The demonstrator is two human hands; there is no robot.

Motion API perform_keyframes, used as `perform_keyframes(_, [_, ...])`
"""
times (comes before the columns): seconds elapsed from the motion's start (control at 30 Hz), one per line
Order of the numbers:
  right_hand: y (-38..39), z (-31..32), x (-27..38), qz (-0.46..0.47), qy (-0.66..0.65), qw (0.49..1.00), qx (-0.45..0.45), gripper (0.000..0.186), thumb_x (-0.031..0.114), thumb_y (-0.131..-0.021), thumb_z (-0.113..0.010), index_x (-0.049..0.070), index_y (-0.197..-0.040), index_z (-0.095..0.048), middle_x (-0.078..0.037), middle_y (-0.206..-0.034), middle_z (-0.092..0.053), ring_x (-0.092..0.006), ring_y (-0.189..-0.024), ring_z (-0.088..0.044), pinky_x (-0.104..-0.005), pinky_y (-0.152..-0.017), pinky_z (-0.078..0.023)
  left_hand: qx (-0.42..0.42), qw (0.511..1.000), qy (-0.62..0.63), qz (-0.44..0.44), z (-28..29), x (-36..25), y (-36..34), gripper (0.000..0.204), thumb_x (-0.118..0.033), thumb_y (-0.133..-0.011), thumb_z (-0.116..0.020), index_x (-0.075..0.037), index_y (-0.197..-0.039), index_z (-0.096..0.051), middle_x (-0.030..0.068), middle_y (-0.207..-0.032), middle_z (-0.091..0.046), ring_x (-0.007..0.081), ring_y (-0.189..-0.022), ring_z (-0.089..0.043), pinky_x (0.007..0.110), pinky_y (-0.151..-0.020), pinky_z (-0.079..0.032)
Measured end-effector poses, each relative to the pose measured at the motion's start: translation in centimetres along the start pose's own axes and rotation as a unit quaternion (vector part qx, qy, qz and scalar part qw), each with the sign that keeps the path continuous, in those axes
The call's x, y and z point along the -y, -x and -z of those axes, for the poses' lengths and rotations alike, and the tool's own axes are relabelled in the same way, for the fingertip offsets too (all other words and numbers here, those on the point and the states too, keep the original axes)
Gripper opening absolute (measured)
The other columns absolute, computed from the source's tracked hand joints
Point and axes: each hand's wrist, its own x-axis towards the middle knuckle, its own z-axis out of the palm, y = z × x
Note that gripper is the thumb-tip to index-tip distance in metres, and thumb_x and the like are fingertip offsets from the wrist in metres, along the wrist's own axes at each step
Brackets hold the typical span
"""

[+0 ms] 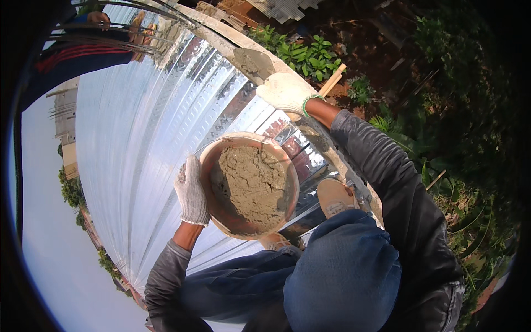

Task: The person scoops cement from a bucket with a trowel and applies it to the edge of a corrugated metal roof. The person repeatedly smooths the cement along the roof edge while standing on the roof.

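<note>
Blue denim over a bent knee bulges up at the lower middle, closest to the camera. Just beyond it, near the centre, is a round, pinkish-orange bucket, seen from above and partly filled with crumbly grey-brown mortar. The wearer's left grip, in a white knitted glove, is pressed to the bucket's left side, holding it there; some of the fingers are hidden. Up and to the right, the gloved right grip is closed on a trowel, its handle mostly covered by the hand. The trowel's blade, smeared with grey mortar, points to the upper left, over or against a narrow concrete ledge that curves down the right side; whether they touch cannot be told. Two tan shoes show below and to the right of the bucket. Shiny, ribbed metal sheets spread across the left half, beneath pale sky at the far left. At the upper left, another person's dark, red-striped sleeve appears behind thin rods. Beyond the ledge, leafy green plants grow from reddish-brown soil.
</note>
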Motion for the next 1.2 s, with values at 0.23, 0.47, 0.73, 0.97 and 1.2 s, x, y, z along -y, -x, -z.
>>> perform_keyframes(0.23, [-5.0, -5.7, 4.4, -0.005, 0.111, 0.994, 0.009, 0.038, 0.027, -0.095, -0.062, -0.001, -0.106, -0.084, -0.032, -0.106, -0.079, -0.0441, -0.1, -0.08, -0.0545, -0.086, -0.063, -0.013, 1.0, 0.015, 0.017, 0.0, 0.6, -0.1, 0.03, -0.032, -0.116, -0.066, -0.004, -0.11, -0.074, -0.0011, -0.099, -0.069, 0.0081, -0.088, -0.061, 0.029, -0.079, -0.053])
perform_keyframes(0.47, [-4.5, -9.2, 4.0, 0.069, 0.132, 0.986, -0.073, 0.03, 0.022, -0.091, -0.065, 0.003, -0.103, -0.084, -0.027, -0.103, -0.081, -0.0425, -0.094, -0.081, -0.0544, -0.082, -0.063, -0.004, 1.0, 0.024, 0.012, -0.4, 0.1, -0.2, 0.033, -0.033, -0.116, -0.066, -0.002, -0.116, -0.075, 0.0018, -0.103, -0.073, 0.0103, -0.09, -0.065, 0.03, -0.082, -0.056])
perform_keyframes(0.73, [1.3, -11.4, -6.5, 0.252, 0.035, 0.922, -0.291, 0.038, 0.034, -0.096, -0.066, 0.002, -0.106, -0.082, -0.026, -0.103, -0.08, -0.0454, -0.096, -0.079, -0.0554, -0.087, -0.061, 0.001, 1.0, 0.028, 0.01, 0.1, 0.7, -0.7, 0.032, -0.033, -0.116, -0.066, -0.003, -0.112, -0.074, 0.0009, -0.1, -0.072, 0.0095, -0.088, -0.065, 0.029, -0.079, -0.056])
perform_keyframes(0.97, [-5.7, -0.2, 2.1, -0.015, 0.111, 0.992, -0.051, 0.044, 0.033, -0.094, -0.062, 0.001, -0.114, -0.084, -0.028, -0.118, -0.079, -0.0444, -0.11, -0.079, -0.0536, -0.096, -0.062, -0.018, 1.0, 0.015, 0.004, 0.4, 0.5, 0.0, 0.03, -0.033, -0.116, -0.065, -0.006, -0.107, -0.073, -0.0033, -0.095, -0.066, 0.0068, -0.089, -0.059, 0.029, -0.078, -0.052])
perform_keyframes(1.2, [-10.3, -2.5, 0.6, -0.027, 0.134, 0.99, -0.015, 0.046, 0.036, -0.093, -0.062, -0.001, -0.112, -0.082, -0.03, -0.119, -0.078, -0.0463, -0.114, -0.076, -0.0529, -0.102, -0.059, -0.014, 1.0, 0.004, -0.002, 1.6, 2.2, -0.5, 0.032, -0.035, -0.116, -0.066, -0.008, -0.101, -0.071, -0.0053, -0.094, -0.062, 0.0051, -0.087, -0.054, 0.027, -0.075, -0.048])
